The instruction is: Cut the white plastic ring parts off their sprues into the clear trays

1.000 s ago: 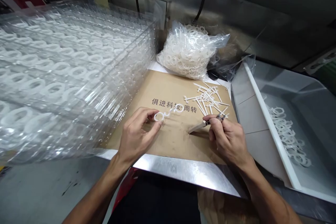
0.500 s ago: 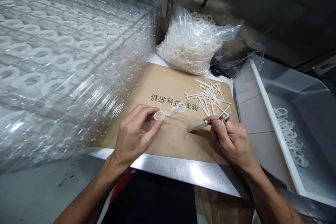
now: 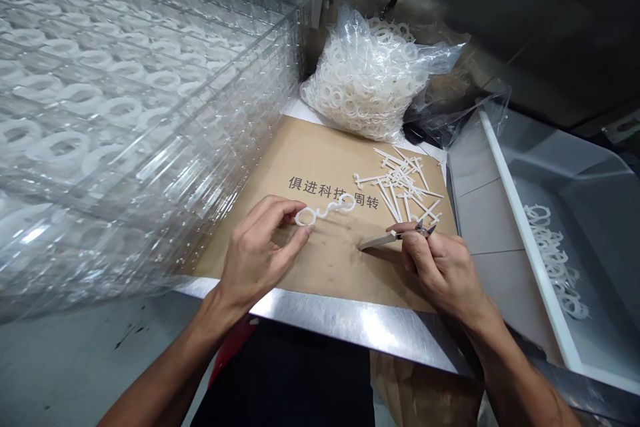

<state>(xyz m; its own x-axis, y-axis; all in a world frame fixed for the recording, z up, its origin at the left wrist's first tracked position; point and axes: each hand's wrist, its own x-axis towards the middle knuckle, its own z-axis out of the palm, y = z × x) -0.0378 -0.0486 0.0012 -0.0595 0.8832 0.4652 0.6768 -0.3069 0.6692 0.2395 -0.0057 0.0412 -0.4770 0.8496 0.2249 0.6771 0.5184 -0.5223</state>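
My left hand (image 3: 260, 250) pinches a white plastic part made of two rings joined by a curved link (image 3: 324, 209), held just above a brown cardboard sheet (image 3: 320, 267) printed with dark characters. My right hand (image 3: 443, 267) grips small metal cutters (image 3: 395, 236), their handle end pointing left towards the ring part. A pile of thin white trimmed plastic sticks (image 3: 403, 187) lies on the cardboard just beyond my right hand.
A tall stack of clear plastic trays holding white rings (image 3: 125, 113) fills the left. A clear bag of white rings (image 3: 365, 80) stands at the back. On the right, a white bin (image 3: 520, 240) holds several ring parts (image 3: 555, 260). The cardboard rests on a metal table edge (image 3: 350, 323).
Both hands hold their things much as before. The view has shifted a little, so the bag and trays sit slightly differently in frame.
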